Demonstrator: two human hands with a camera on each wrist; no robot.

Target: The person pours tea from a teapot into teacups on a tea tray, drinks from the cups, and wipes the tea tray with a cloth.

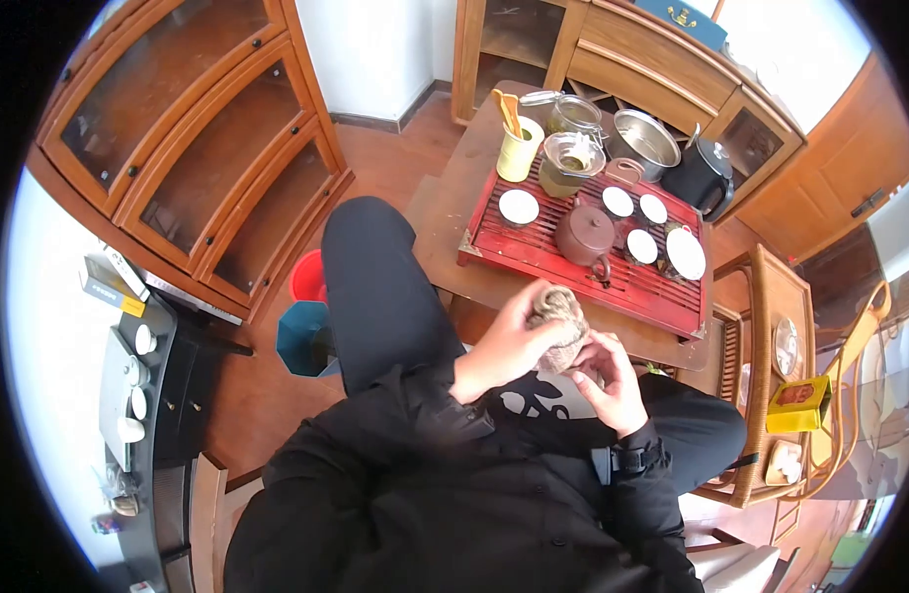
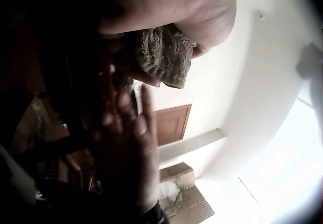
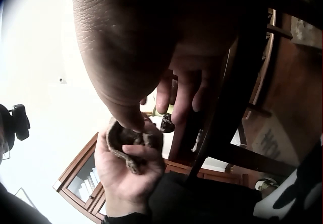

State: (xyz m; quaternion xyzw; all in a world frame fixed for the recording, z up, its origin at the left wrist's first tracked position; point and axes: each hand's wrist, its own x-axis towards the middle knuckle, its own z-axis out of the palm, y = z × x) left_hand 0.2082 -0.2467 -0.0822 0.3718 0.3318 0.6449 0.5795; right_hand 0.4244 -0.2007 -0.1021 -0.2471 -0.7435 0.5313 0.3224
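A crumpled brownish, coarse-textured piece, seemingly cloth, is gripped in the left hand above the lap. In the right wrist view, the left hand has its fingers round the piece, which has a hollow side. The right hand is close on the other side, fingers bent. Its thumb reaches the piece's edge in the right wrist view, while the other fingers of this right hand hang apart from it. In the left wrist view, the piece shows under the left hand, with the right hand below.
Ahead, a red slatted tea tray bears a brown teapot, several white cups, a glass pitcher and a yellow-green utensil holder. Behind are a metal bowl and black kettle. A blue bin stands left; a rattan chair, right.
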